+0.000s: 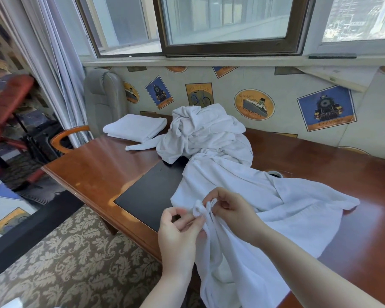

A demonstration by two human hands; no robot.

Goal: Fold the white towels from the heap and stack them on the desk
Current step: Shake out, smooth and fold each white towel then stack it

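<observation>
Right hand point(228, 206): fingers curled, pinching a bunched corner of the white towel point(265, 196) at the desk's near edge. Left hand point(178, 232): thumb and fingers pinching the same bunched corner from the other side, just beside the right. The towel trails from the heap point(206, 132) at the desk's back edge, across the black desk pad point(149, 192), and hangs over the near edge. One folded towel point(135, 127) lies at the back left corner of the desk point(93, 165). Wallpaper point(287, 90) labels legible: "ATLANTIC" under a ship, "EXPRESS" under a locomotive; others too blurred to read.
</observation>
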